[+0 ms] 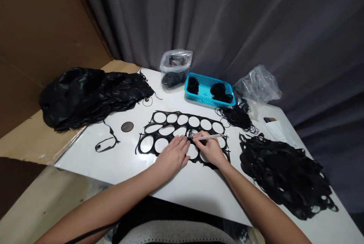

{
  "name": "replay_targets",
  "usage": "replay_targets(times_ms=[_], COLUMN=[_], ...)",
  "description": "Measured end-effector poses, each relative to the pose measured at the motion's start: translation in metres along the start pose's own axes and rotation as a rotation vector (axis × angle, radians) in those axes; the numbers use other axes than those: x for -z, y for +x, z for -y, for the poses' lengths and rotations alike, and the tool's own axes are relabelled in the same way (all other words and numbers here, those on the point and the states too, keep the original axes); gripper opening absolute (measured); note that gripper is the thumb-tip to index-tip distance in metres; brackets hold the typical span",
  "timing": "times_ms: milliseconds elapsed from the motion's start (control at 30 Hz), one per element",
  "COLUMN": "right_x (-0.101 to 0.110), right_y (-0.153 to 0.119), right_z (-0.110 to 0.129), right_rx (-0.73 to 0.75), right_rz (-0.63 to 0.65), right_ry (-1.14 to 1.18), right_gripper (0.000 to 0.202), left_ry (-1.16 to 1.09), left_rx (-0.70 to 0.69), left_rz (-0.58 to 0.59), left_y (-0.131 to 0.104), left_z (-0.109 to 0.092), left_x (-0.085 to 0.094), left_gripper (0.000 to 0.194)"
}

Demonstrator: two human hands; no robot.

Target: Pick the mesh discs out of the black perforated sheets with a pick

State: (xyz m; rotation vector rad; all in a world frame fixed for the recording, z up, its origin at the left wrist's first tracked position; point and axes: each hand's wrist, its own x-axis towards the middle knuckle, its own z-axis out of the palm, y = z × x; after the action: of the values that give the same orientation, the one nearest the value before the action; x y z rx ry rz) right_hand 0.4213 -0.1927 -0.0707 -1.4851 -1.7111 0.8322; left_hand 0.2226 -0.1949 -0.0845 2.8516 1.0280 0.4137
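A thin black rubber-like sheet (174, 123) with rows of round holes lies flat on the white table. My left hand (174, 155) rests on its lower middle, fingers stretched out and pressing the sheet down. Between the fingers of my right hand (211, 149) is a slim pale pen-like tool (209, 137), its tip pointing left. That tip is at a hole in the middle row where thin black rings (192, 134) show as several fine curved lines. The exact contact at the tip is too small to make out.
Stacked black sheets (93, 98) lie left, near a dark disc (127, 126) and a loose black strip (106, 145). Behind stand a clear bag (175, 69) and a blue basket (210, 101) holding black bundles. Black rings (237, 118) and a scrap pile (284, 173) lie right.
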Motion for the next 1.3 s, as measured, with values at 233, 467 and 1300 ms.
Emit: replay_targets(times_ms=[233,467,1300], right_x=[0.008,0.032,0.017], right_y=[0.003,0.005,0.007], right_z=[0.005,0.051,0.011], right_rx=[-0.003,0.042,-0.144], right_rz=[-0.086,0.037,-0.084], right_ry=[-0.030,0.166,0.275], right_gripper=[0.015,0.014,0.025], left_ry=[-0.231,-0.895,-0.919], left_rx=[0.075,0.124,0.301], left_rz=[-0.023,-0.127,-0.099], left_y=[0.003,0.045,0.029], left_z=[0.001,0.020,0.034], left_x=[0.018,0.066,0.055], left_gripper=[0.035,0.059,0.027])
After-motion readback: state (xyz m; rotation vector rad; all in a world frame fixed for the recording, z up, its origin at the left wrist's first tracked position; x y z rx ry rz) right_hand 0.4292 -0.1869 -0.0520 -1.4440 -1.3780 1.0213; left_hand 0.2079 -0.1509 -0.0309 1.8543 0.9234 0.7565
